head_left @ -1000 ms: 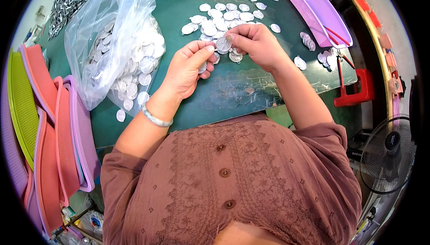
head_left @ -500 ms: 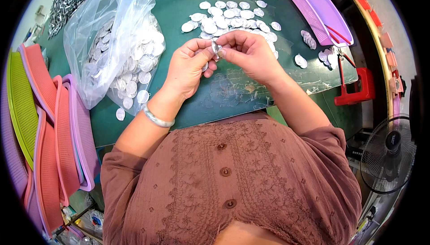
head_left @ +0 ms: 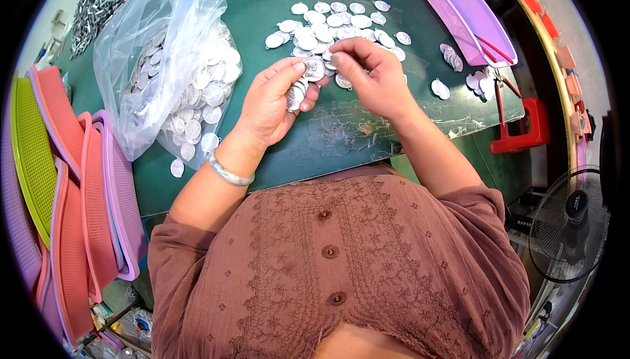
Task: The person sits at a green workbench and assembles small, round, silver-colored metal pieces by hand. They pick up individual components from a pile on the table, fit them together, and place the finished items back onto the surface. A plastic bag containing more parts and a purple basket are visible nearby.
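My left hand [head_left: 268,100], a bangle on its wrist, is closed on several round silver medallions [head_left: 314,69]. One lies face up under the thumb, and others are stacked in the fingers below it. Just to the right, my right hand [head_left: 375,77] is apart from the left, its thumb and forefinger curled together. Whether anything is between those fingertips I cannot make out. Beyond both hands spreads a loose pile of medallions [head_left: 321,31] on the green tabletop [head_left: 315,129]. A single medallion [head_left: 342,82] is partly visible below the right fingertips.
At left stands a clear plastic bag [head_left: 157,63] of medallions, beside stacked coloured baskets [head_left: 65,182]. A heap of small metal parts [head_left: 105,1] lies far left. A purple basket [head_left: 466,18], red-handled pliers [head_left: 501,100] and small medallion groups [head_left: 451,58] sit at right, near a fan [head_left: 567,221].
My right hand has drawn away slightly to the right from the left hand. The medallion held edge-on between both hands now lies face up under my left thumb.
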Demonstrator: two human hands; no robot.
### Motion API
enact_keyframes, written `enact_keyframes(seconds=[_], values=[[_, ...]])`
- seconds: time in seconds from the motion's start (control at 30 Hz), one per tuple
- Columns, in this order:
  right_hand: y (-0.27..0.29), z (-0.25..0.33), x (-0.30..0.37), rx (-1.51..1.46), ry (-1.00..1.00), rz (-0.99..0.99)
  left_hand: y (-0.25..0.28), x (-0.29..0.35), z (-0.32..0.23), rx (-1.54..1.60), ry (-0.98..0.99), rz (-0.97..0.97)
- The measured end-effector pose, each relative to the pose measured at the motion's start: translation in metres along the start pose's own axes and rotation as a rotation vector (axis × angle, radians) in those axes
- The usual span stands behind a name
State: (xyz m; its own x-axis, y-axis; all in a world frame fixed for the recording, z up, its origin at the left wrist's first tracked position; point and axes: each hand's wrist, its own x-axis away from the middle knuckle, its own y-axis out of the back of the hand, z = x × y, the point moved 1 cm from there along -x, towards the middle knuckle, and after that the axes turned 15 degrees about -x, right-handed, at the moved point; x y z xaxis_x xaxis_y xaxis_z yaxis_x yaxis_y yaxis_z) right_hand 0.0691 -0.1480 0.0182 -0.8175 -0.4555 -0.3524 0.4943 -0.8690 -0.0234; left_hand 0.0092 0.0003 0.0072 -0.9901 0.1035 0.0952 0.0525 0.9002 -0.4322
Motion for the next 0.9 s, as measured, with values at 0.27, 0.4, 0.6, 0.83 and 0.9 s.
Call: enact_keyframes(seconds=[0.27, 0.4, 0.6, 0.83, 0.9], values=[[0.022, -0.007, -0.002, 1.013, 0.274, 0.189, 0.003, 0.001, 0.0, 0.071, -0.017, 0.064], [0.02, -0.006, -0.003, 0.981, 0.251, 0.224, 0.005, 0.001, 0.0, 0.094, -0.022, 0.129], [0.017, -0.011, -0.008, 0.933, 0.336, 0.255, 0.007, 0.001, 0.0, 0.092, -0.039, 0.184], [0.014, -0.012, -0.009, 0.894, 0.301, 0.272, 0.009, 0.001, 0.002, 0.078, -0.072, 0.21], [0.014, -0.012, -0.009, 0.881, 0.322, 0.27, 0.009, 0.0, 0.002, 0.091, -0.069, 0.206]])
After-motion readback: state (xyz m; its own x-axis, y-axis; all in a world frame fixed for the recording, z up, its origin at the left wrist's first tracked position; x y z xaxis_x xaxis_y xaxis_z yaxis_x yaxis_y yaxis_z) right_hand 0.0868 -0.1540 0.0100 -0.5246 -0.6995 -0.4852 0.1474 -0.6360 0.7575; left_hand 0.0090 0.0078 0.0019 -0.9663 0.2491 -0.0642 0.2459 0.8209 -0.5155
